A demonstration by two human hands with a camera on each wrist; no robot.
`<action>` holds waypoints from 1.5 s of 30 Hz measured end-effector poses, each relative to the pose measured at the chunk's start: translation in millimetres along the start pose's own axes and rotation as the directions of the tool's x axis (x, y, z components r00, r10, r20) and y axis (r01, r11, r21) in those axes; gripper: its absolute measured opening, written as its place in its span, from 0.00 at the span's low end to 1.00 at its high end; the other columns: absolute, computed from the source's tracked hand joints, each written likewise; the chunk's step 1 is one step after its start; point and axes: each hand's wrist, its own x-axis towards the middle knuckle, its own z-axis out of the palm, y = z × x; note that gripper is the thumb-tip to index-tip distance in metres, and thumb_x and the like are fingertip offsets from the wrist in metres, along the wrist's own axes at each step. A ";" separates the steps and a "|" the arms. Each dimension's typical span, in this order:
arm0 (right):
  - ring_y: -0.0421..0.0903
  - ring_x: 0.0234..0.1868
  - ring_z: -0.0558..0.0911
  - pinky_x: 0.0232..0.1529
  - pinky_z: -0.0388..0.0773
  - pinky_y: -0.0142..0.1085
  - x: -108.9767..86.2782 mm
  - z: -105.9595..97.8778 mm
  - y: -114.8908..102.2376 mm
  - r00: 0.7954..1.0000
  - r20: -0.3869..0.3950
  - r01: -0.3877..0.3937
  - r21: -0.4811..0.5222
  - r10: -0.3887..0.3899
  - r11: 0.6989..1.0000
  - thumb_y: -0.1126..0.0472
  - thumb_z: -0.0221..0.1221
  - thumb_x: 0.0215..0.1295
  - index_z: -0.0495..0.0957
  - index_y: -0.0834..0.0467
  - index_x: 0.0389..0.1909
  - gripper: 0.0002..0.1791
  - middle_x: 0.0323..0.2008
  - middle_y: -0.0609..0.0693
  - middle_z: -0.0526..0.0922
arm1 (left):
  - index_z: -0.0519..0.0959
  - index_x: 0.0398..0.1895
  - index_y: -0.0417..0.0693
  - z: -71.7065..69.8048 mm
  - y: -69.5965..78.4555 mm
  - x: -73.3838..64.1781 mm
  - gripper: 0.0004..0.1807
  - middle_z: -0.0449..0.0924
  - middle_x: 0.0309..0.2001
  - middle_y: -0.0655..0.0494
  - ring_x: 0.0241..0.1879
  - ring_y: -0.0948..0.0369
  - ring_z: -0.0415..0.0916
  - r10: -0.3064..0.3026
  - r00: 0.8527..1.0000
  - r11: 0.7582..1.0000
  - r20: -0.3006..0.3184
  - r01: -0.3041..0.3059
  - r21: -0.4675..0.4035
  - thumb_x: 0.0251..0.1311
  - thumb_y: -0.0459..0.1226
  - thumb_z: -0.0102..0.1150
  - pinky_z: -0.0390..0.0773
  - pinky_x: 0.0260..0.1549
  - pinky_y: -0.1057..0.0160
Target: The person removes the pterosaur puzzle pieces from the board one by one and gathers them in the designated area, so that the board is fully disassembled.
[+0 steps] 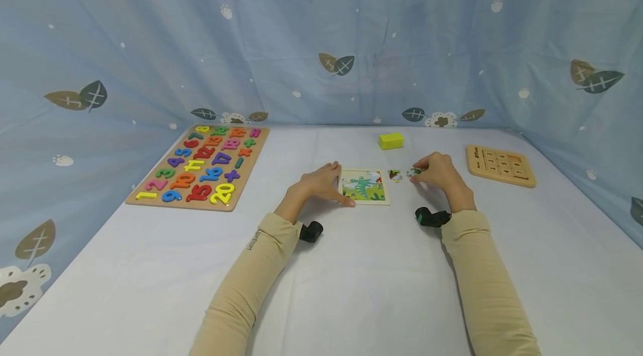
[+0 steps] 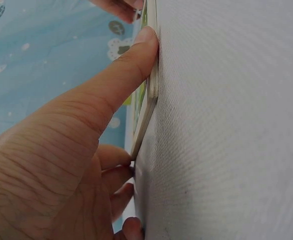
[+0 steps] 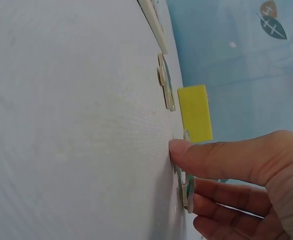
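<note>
In the head view a square jigsaw puzzle board [image 1: 364,187] with a green dinosaur picture lies flat on the table. My left hand [image 1: 321,183] rests at its left side, the straight thumb [image 2: 136,55] against the near edge and a fingertip touching the far left corner. To the right of the board lies a loose puzzle piece [image 1: 394,176]. Farther right my right hand [image 1: 442,174] pinches another puzzle piece [image 1: 414,172] between thumb and fingers, close to the tabletop. The right wrist view shows this held piece [image 3: 189,195] tilted on edge, partly hidden by the thumb.
Behind the pieces stands a yellow block [image 1: 390,141]. A wooden board with coloured numbers [image 1: 235,200] lies at the left, and a small wooden number board [image 1: 501,166] at the right. A blue leaf-print curtain [image 1: 301,38] hangs along the back of the white table [image 1: 372,278].
</note>
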 end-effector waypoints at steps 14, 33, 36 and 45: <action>0.59 0.47 0.78 0.47 0.76 0.50 -1.0 -5.5 -6.5 1.000 0.008 -0.003 0.006 0.003 1.000 0.58 0.66 0.56 0.77 0.70 0.54 0.27 0.49 0.69 0.81 | 0.42 0.77 0.46 -0.9 0.6 -0.8 0.61 0.37 0.78 0.52 0.78 0.55 0.36 -0.001 1.000 1.000 0.001 0.001 0.009 0.49 0.64 0.63 0.52 0.68 0.36; 0.56 0.45 0.77 0.43 0.76 0.44 6.1 4.2 -38.8 0.997 0.064 0.037 0.036 -0.039 0.999 0.56 0.66 0.58 0.75 0.70 0.56 0.29 0.50 0.67 0.80 | 0.43 0.77 0.46 -0.5 1.4 -1.5 0.61 0.37 0.78 0.52 0.78 0.54 0.36 -0.008 1.000 1.000 -0.003 0.008 -0.001 0.49 0.64 0.63 0.51 0.69 0.38; 0.56 0.47 0.77 0.46 0.77 0.46 8.2 9.6 -44.9 0.994 0.097 0.041 0.039 -0.045 0.998 0.56 0.66 0.58 0.75 0.70 0.57 0.29 0.51 0.67 0.80 | 0.43 0.77 0.46 -0.1 1.9 -1.9 0.61 0.37 0.78 0.52 0.78 0.54 0.36 -0.006 1.000 1.000 -0.003 0.006 0.001 0.49 0.64 0.63 0.51 0.69 0.38; 0.57 0.48 0.80 0.47 0.79 0.47 13.0 21.2 -58.4 0.988 0.095 0.117 0.034 -0.120 0.993 0.57 0.67 0.57 0.75 0.69 0.57 0.30 0.50 0.67 0.81 | 0.43 0.77 0.47 -1.2 1.0 -1.2 0.62 0.38 0.78 0.53 0.78 0.55 0.37 -0.014 1.000 1.000 -0.006 0.014 0.005 0.48 0.65 0.63 0.53 0.68 0.38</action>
